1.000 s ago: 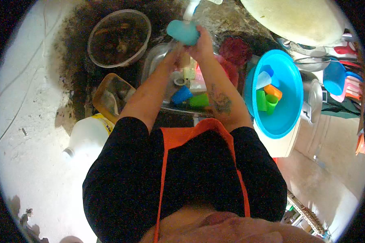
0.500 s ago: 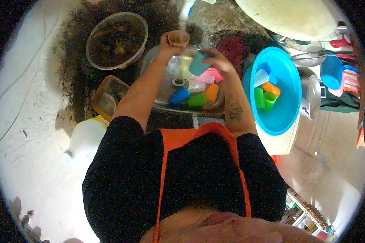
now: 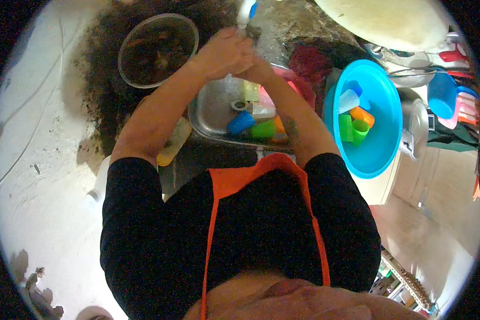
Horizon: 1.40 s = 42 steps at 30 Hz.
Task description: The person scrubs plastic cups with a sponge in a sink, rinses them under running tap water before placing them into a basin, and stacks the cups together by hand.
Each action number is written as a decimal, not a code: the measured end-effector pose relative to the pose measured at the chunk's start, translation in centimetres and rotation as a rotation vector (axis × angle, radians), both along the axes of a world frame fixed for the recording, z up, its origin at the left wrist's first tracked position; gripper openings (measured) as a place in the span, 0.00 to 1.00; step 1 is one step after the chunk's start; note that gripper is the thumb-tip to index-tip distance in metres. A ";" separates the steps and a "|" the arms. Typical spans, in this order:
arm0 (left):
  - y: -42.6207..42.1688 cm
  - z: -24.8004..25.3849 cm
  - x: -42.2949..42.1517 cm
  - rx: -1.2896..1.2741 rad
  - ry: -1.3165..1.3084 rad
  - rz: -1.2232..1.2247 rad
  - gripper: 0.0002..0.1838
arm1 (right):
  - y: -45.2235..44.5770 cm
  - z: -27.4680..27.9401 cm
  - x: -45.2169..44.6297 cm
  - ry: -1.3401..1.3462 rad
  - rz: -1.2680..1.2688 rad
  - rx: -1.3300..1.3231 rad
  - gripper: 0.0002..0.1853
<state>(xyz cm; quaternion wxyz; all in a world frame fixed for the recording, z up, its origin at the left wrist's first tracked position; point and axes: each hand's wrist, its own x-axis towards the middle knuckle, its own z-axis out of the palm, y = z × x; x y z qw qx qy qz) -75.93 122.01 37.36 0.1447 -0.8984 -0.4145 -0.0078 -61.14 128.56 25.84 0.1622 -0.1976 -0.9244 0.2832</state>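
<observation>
Spanning forearms: left [image 3: 160, 114] and right [image 3: 301, 120], both yours, bare, angled inward until the hands meet.
Sink [image 3: 210, 106]: metal, on your body's side of the hands, partly covered by your right forearm.
Basin [image 3: 385, 122]: bright blue, right of the sink, holding several coloured cups [image 3: 346, 128].
Left hand [image 3: 221, 50]: uppermost, fingers bent in against the right hand, just beneath the tap [image 3: 244, 18].
Right hand [image 3: 257, 69]: touching the left, largely covered by it; finger spread, and anything gripped between the two, hidden from you.
Yellow cup [image 3: 251, 92]: in the sink, just bodyward of the hands, long axis pointing toward you; right hand nearer.
Blue cup [image 3: 241, 122]: on its side, axis slanting, farther from both hands.
Green cup [image 3: 264, 129]: right of the blue one.
Pale ring [image 3: 239, 106]: left of the yellow cup.
</observation>
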 end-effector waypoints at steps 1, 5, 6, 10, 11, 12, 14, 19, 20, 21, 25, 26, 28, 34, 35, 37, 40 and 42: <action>-0.5 0.2 0.0 -0.002 0.004 0.000 0.20 | 0.5 0.4 -0.7 0.024 -0.081 0.110 0.33; -1.5 -0.6 -0.7 -0.823 -0.060 0.573 0.17 | 0.9 4.0 -2.3 0.186 -0.534 -0.036 0.31; -1.7 -1.3 -1.1 -1.123 -0.097 0.530 0.20 | 1.0 4.4 -2.5 0.184 -0.540 -0.037 0.31; -0.9 -8.6 -1.0 -1.269 -0.880 0.769 0.17 | 0.7 7.8 -2.2 0.473 -0.579 -0.924 0.20; -0.4 -10.1 -0.8 -1.330 -1.254 0.818 0.16 | 0.1 9.1 -1.9 0.488 -0.555 -1.346 0.20; 0.2 -11.0 -0.6 -1.414 -1.644 0.794 0.16 | -0.3 9.8 -1.4 0.491 -0.565 -1.343 0.20; 1.6 -11.8 0.0 -1.587 -2.167 0.588 0.17 | -1.0 10.7 0.0 0.316 -0.429 -1.794 0.21; 1.9 -8.4 3.4 -1.484 -2.417 0.870 0.27 | -0.6 8.9 5.0 0.629 -0.120 -1.943 0.27; 1.8 -8.0 3.6 -1.491 -2.412 0.870 0.27 | -0.9 9.1 6.1 0.615 -0.253 -1.863 0.28; 1.9 -8.0 3.8 -1.661 -2.292 0.750 0.26 | -1.3 9.8 7.0 0.599 -0.384 -1.780 0.29; 1.7 -8.4 4.2 -2.009 -1.933 0.385 0.24 | -1.9 11.7 10.2 0.347 -0.389 -1.681 0.28; 1.7 -8.4 4.9 -2.026 -1.915 0.372 0.24 | -2.7 13.2 10.9 0.258 -0.409 -1.604 0.27; 1.8 -8.1 7.7 -1.779 -2.165 0.306 0.23 | -3.2 15.2 12.7 0.181 -0.467 -1.512 0.26; 2.2 -14.8 12.0 -1.355 -1.685 0.366 0.22 | -2.1 24.6 19.6 -0.478 -0.625 -0.866 0.28; 0.5 -13.8 11.2 -1.422 -1.258 0.481 0.22 | -1.4 25.6 21.8 -0.644 -0.663 -0.789 0.32; -2.2 -15.4 9.9 -1.424 -0.570 0.403 0.21 | -0.7 27.0 22.7 -0.813 -0.689 -0.706 0.36; -5.9 -25.4 9.0 -1.050 -0.492 0.156 0.21 | -1.3 27.7 21.4 -1.090 -0.915 -0.094 0.38; -8.7 -25.2 8.9 -0.884 -0.478 0.189 0.21 | -0.6 24.3 21.0 -0.934 -0.802 0.118 0.40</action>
